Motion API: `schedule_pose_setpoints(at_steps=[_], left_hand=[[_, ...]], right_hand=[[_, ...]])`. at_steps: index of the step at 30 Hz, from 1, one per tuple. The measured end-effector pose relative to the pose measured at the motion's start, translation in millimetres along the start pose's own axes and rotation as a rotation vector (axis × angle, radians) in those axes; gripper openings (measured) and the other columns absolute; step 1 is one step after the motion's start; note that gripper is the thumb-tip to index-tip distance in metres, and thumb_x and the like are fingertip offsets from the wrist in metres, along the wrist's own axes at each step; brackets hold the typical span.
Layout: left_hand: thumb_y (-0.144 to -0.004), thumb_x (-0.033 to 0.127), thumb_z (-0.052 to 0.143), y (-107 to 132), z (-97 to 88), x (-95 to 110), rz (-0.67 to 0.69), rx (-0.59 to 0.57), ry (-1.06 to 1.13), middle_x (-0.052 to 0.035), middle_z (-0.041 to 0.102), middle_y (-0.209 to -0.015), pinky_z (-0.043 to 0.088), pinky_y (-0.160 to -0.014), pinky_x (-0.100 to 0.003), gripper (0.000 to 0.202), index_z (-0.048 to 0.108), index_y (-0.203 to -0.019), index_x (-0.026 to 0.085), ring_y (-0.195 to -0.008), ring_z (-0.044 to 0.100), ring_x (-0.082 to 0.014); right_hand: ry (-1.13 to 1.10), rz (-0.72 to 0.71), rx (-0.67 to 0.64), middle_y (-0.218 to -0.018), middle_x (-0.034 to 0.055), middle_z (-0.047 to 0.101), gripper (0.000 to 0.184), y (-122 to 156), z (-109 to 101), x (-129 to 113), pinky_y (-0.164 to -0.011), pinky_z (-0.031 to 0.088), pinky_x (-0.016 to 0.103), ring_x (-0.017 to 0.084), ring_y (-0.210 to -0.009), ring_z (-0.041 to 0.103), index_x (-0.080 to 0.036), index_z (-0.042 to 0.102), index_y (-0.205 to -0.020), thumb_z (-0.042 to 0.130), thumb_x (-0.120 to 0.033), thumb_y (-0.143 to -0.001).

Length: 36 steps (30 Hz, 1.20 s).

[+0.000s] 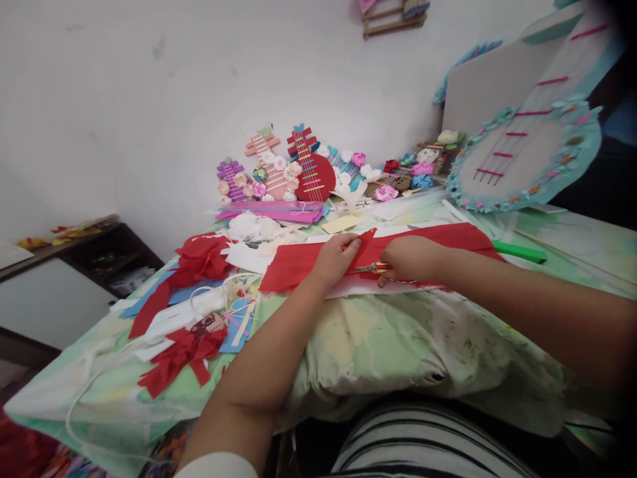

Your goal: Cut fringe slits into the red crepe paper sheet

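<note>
A long strip of red paper [293,262] lies across the table's middle. My left hand [336,259] pinches the strip near a cut, fingers closed on it. My right hand [411,260] is closed on a small pair of scissors [373,268], whose blades point left into the red paper between my two hands. White paper [348,287] lies under the strip.
Red paper scraps [182,358] and blue and white cuttings lie at the left. Small paper guitars and flowers [303,169] lean on the wall behind. A large teal guitar model [527,156] stands at the right, a green stick [520,251] beside it. Pale green cloth [398,345] covers the table.
</note>
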<state>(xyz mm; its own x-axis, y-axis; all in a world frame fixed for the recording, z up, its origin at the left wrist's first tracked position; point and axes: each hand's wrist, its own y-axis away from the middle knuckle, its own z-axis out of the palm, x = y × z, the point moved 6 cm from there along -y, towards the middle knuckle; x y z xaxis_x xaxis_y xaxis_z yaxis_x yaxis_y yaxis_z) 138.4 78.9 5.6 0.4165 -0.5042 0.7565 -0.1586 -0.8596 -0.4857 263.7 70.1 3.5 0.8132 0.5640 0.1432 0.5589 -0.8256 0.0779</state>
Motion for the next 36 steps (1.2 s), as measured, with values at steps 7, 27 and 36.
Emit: schedule_pose_setpoints(at_steps=[7, 27, 36], left_hand=[[-0.077, 0.023, 0.051, 3, 9.9, -2, -0.023, -0.049, 0.011, 0.0001, 0.063, -0.077, 0.04, -0.074, -0.025, 0.013, 0.063, -0.074, 0.02, -0.077, 0.055, -0.0168], [-0.078, 0.022, 0.05, 4, 7.5, -3, -0.196, 0.082, 0.118, 0.0023, 0.058, -0.071, 0.04, -0.069, -0.022, 0.011, 0.061, -0.075, 0.019, -0.073, 0.052, -0.0134], [-0.077, 0.028, 0.052, 2, 4.5, -19, -0.279, 0.134, 0.296, 0.001, 0.059, -0.071, 0.042, -0.062, -0.023, 0.012, 0.059, -0.081, 0.019, -0.065, 0.054, -0.0128]], right_hand=[[-0.068, 0.009, 0.006, -0.073, 0.0123, 0.062, 0.053, 10, 6, 8, -0.054, 0.036, 0.031, 0.025, -0.068, 0.057, -0.016, 0.061, -0.073, 0.051, -0.066, -0.061], [-0.101, 0.011, 0.082, -0.061, 0.0102, 0.057, 0.048, -9, 16, -13, -0.051, 0.034, 0.03, 0.022, -0.06, 0.055, -0.015, 0.06, -0.063, 0.05, -0.062, -0.062], [-0.096, 0.025, 0.1, -0.069, 0.0123, 0.06, 0.054, 3, 17, -8, -0.053, 0.032, 0.029, 0.021, -0.064, 0.056, -0.014, 0.061, -0.069, 0.045, -0.065, -0.066]])
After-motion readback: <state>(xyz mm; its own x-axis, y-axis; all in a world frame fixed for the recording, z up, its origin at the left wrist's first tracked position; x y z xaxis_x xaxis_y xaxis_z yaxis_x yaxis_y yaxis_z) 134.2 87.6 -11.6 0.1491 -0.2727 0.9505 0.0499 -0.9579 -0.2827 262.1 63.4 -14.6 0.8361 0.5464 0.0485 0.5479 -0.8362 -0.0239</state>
